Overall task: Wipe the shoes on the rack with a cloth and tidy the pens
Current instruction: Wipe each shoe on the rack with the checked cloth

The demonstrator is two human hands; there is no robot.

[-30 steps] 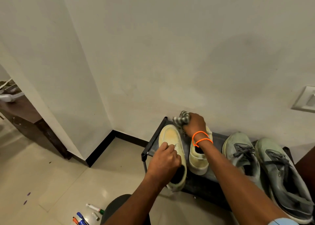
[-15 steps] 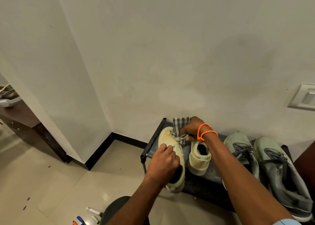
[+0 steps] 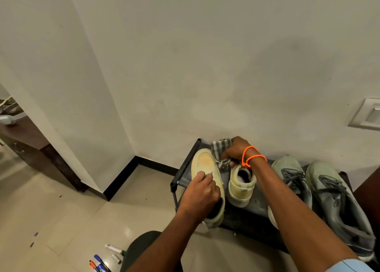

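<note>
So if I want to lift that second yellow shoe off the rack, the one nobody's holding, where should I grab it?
Probably by the heel collar of the yellow shoe. Its heel faces you and the opening is bare, while the right hand and the cloth cover its toe. Come from the front and above, fingers inside the opening, thumb on the heel's back. The rack leaves that end clear.

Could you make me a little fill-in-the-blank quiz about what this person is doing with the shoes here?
1. The right hand grips a striped ____ by the toe of a yellow shoe.
2. The left hand holds the ____ shoe of the yellow pair.
3. The right wrist wears an ____ band.
4. The pens lie on the ____.

Answers: cloth; left; orange; floor
</note>
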